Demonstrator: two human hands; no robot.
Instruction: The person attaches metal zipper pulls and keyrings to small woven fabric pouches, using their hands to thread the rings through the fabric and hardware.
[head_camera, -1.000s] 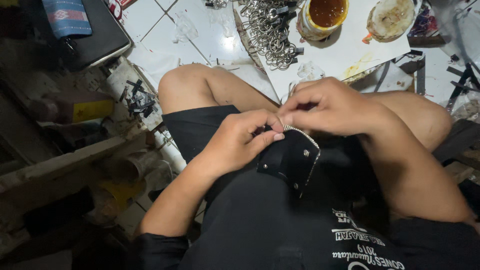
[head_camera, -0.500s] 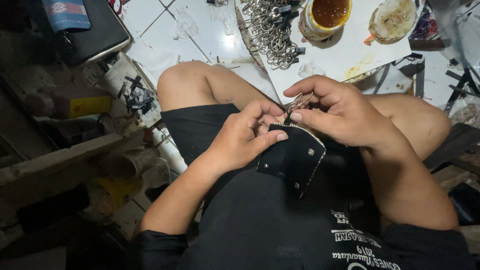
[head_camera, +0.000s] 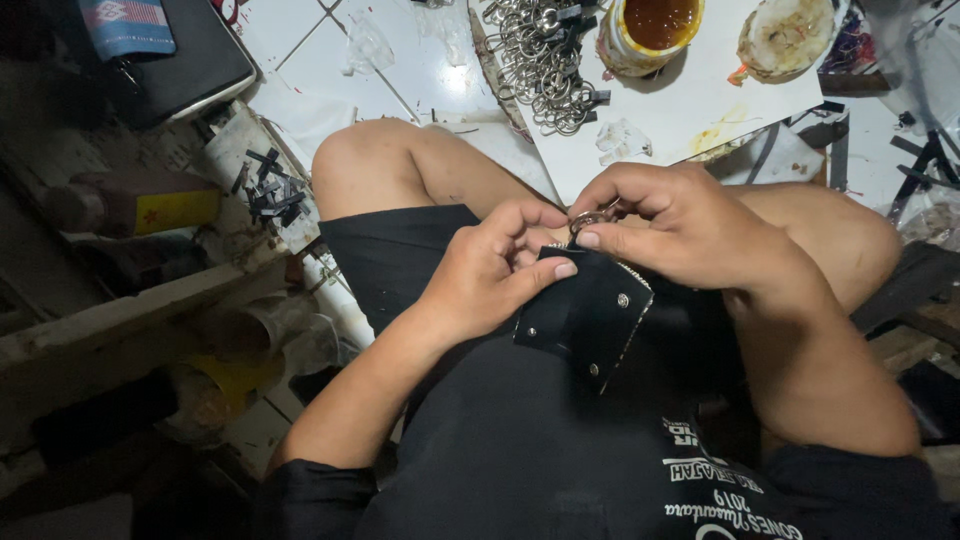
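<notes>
Left hand (head_camera: 490, 275) pinches the black leather piece (head_camera: 585, 315), slanting down-right; right hand (head_camera: 670, 225) grips its metal ring (head_camera: 583, 218).

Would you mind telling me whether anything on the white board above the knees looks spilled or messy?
Yes. The white board carries yellowish smears near its lower right edge, and the open jar of brown liquid has drips down its side. The pile of metal key rings lies in a tangle.

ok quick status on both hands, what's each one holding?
Left hand: closed, pinching the top edge of the black leather piece.
Right hand: closed, fingertips gripping a small metal ring at that same edge.
</notes>
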